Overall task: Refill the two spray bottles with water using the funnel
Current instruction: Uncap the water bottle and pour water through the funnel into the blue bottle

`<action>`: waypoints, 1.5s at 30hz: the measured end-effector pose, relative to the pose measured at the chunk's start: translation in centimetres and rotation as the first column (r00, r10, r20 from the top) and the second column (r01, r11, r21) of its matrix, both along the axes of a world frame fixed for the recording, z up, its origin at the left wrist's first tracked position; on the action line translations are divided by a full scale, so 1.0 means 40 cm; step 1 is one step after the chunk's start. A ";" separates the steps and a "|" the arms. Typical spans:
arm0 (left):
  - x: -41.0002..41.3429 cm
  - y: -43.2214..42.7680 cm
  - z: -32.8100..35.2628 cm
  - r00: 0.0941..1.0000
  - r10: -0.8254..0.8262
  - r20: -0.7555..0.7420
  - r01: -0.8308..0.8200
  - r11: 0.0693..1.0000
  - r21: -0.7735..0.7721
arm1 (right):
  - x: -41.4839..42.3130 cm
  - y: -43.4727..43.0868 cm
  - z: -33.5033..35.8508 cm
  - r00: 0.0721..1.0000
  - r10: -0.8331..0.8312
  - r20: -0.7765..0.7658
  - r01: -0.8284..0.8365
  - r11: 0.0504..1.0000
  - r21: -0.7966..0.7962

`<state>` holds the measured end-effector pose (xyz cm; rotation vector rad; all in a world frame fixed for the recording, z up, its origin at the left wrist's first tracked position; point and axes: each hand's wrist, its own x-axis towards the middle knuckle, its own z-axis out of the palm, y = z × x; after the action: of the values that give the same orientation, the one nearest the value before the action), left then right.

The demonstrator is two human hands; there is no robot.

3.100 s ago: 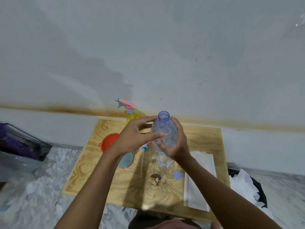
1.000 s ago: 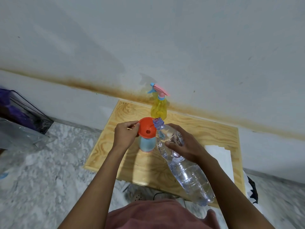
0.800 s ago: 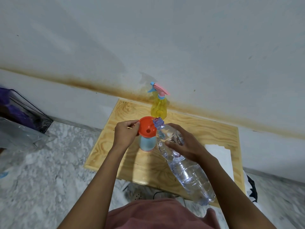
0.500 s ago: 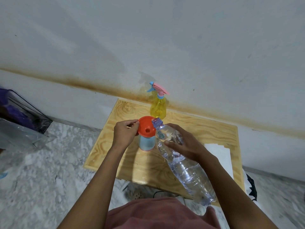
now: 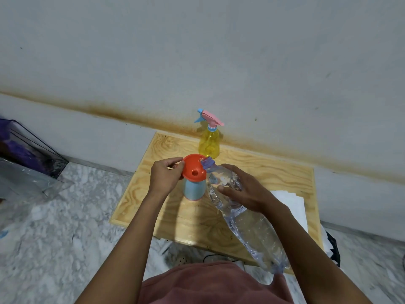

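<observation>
My left hand [image 5: 164, 176]: thumb and fingers curled in, pinching the left rim of the round orange plastic funnel [image 5: 194, 168].
Funnel: sits in the open neck of the pale blue plastic spray bottle [image 5: 194, 189], bowl up, its spout hole showing.
Pale blue spray bottle: upright on the light wooden tabletop [image 5: 274, 178], in its left half, about midway between the far and near edges; it has no trigger head on.
My right hand [image 5: 245, 191]: fingers wrapped over the upper body of the large clear plastic water bottle [image 5: 241, 216], gripping it.
Water bottle: uncapped and tilted, its mouth at the funnel's right rim, its base hanging past the tabletop's near edge towards me. I cannot tell whether water is running.
Yellow translucent spray bottle with a pink and blue trigger head [image 5: 209, 143]: upright at the far edge, behind the funnel, apart from it.
White folded paper [image 5: 291, 202]: flat along the right edge, partly under my right forearm.
</observation>
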<state>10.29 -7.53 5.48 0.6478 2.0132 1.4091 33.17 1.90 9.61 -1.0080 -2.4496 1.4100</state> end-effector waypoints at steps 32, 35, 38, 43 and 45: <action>-0.004 -0.001 -0.002 1.000 -0.008 0.003 0.008 1.000 0.001 | -0.008 0.020 0.002 0.995 0.051 0.090 -0.047 0.998 -0.035; -0.004 -0.002 -0.003 1.000 -0.004 0.015 0.004 1.000 0.000 | -0.006 0.024 -0.004 0.994 0.050 0.102 -0.044 0.997 -0.055; -0.004 -0.003 -0.004 1.000 -0.004 0.015 0.004 1.000 0.003 | -0.004 0.029 -0.015 0.993 0.060 0.099 -0.053 0.996 -0.071; -0.003 0.000 -0.003 1.000 -0.005 0.012 0.005 1.000 0.003 | -0.004 0.035 -0.027 0.993 0.055 0.108 -0.048 0.996 -0.071; -0.003 0.000 -0.005 1.000 -0.003 0.012 0.003 1.000 0.004 | -0.003 0.035 -0.029 0.992 0.060 0.107 -0.053 0.996 -0.067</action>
<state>10.17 -7.54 5.29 0.6424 1.9999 1.4117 33.04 3.29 8.44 -1.0647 -2.5438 1.4983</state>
